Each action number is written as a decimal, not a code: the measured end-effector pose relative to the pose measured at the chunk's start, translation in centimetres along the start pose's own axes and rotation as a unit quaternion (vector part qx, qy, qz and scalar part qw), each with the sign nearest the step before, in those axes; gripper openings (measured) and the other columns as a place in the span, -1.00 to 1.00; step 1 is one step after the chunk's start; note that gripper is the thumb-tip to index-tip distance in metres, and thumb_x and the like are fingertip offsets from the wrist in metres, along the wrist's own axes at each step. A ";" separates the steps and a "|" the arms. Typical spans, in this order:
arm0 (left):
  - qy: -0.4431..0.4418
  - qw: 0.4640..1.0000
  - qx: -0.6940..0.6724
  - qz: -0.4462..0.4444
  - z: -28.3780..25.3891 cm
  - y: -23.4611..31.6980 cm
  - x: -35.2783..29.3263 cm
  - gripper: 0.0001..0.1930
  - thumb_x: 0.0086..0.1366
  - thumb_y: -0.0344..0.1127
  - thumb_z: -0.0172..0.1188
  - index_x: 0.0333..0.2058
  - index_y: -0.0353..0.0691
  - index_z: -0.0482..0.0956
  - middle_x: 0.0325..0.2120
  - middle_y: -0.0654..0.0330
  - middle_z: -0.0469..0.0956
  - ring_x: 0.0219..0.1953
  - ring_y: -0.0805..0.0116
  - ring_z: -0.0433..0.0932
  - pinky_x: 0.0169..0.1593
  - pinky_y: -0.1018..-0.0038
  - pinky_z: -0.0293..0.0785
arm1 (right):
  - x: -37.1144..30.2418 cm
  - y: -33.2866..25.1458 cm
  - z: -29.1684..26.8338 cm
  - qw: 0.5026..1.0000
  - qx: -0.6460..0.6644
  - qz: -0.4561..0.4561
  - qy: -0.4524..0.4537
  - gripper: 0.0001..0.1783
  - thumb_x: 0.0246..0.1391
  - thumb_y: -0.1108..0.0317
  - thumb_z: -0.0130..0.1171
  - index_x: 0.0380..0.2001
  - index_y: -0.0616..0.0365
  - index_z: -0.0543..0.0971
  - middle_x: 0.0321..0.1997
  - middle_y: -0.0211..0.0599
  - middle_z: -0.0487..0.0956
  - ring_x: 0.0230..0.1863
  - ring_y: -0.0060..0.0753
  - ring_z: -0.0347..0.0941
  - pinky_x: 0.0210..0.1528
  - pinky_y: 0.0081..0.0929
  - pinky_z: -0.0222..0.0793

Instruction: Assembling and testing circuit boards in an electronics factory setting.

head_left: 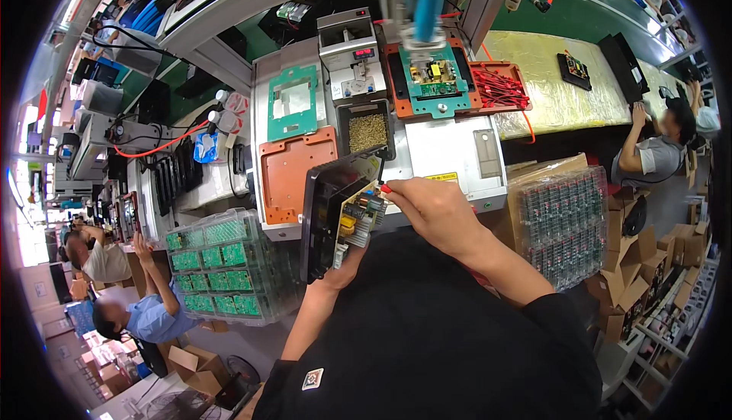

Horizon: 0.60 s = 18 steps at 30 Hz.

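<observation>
Black shirt (442, 344) foremost, hands (349, 266) (438, 210) grip an open black housing (317, 225) and small red piece (385, 189).

A busy workshop floor, lit brightly from the left.
Daylight-white window panes (29, 210) glare beside a pale wall (46, 292). A grey metal beam (229, 8) curves overhead; beyond it runs a green work surface (602, 14), with a shiny yellow-covered tabletop (537, 107) to the right. Cardboard boxes (631, 290) crowd the grey floor (267, 338) near metal racking (657, 347) at lower right.

Right hand (436, 210) pinched, left hand (345, 269) partly hidden
</observation>
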<state>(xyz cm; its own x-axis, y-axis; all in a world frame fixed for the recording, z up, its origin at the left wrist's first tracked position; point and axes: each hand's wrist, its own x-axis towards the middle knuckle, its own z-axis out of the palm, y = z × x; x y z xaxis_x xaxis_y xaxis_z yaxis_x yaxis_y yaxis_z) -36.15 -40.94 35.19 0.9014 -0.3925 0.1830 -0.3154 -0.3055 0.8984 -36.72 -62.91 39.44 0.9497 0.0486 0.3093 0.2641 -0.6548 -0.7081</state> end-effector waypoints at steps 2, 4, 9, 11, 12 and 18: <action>-0.003 0.994 0.070 0.088 -0.2 -0.2 0.1 -0.53 0.10 -0.48 0.32 0.03 -0.28 0.48 -0.09 0.04 0.55 -0.06 0.14 0.56 -0.02 0.32 0.49 | -0.3 0.0 0.4 1.000 -0.002 -0.009 0.018 -0.86 0.09 0.40 0.23 -0.29 0.22 0.59 -0.47 -0.16 0.58 -0.46 -0.14 0.54 -0.43 -0.33 0.42; 0.002 0.994 0.073 0.084 -0.3 0.4 0.3 -0.48 0.07 -0.49 0.34 0.05 -0.30 0.46 -0.08 0.02 0.55 -0.05 0.12 0.56 -0.01 0.32 0.49 | -0.6 0.2 0.6 0.999 -0.007 -0.020 0.039 -0.85 0.05 0.42 0.26 -0.29 0.22 0.59 -0.47 -0.18 0.59 -0.47 -0.18 0.55 -0.45 -0.35 0.42; 0.010 0.997 0.052 0.058 -0.5 -0.8 -0.7 -0.53 -0.04 -0.50 0.37 -0.07 -0.23 0.52 -0.19 0.09 0.61 -0.11 0.15 0.60 -0.04 0.33 0.52 | -0.6 0.5 0.6 0.996 0.035 -0.047 0.064 -0.84 0.02 0.45 0.28 -0.29 0.24 0.59 -0.49 -0.22 0.58 -0.49 -0.22 0.54 -0.47 -0.38 0.41; 0.000 0.992 0.088 0.089 -0.8 -0.5 -0.3 -0.54 -0.04 -0.51 0.37 -0.09 -0.24 0.52 -0.20 0.09 0.61 -0.14 0.15 0.61 -0.07 0.34 0.53 | -0.6 0.6 0.6 0.995 0.051 -0.056 0.069 -0.84 0.02 0.46 0.29 -0.30 0.24 0.59 -0.50 -0.23 0.58 -0.50 -0.23 0.54 -0.48 -0.39 0.41; -0.009 0.985 0.124 0.120 -0.9 -0.5 -0.1 -0.55 -0.05 -0.51 0.36 -0.10 -0.24 0.52 -0.21 0.09 0.61 -0.16 0.16 0.61 -0.09 0.35 0.53 | -0.6 0.6 0.6 0.994 0.051 -0.058 0.076 -0.84 0.02 0.46 0.29 -0.30 0.25 0.59 -0.50 -0.23 0.58 -0.50 -0.24 0.54 -0.48 -0.39 0.41; -0.025 0.989 0.093 0.113 -0.2 1.1 0.9 -0.50 -0.06 -0.42 0.42 -0.07 -0.26 0.52 -0.27 0.06 0.60 -0.27 0.11 0.62 -0.19 0.35 0.53 | -0.8 1.4 0.4 0.996 0.028 -0.047 0.065 -0.83 0.01 0.44 0.29 -0.29 0.23 0.61 -0.48 -0.19 0.59 -0.49 -0.22 0.55 -0.46 -0.39 0.42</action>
<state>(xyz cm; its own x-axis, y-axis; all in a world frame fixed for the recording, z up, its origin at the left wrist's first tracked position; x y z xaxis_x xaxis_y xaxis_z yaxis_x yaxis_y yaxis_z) -35.58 -41.49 36.37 0.7870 -0.5102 0.3468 -0.5607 -0.3570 0.7471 -37.07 -63.63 37.95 0.8918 0.0072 0.4523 0.3629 -0.6084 -0.7058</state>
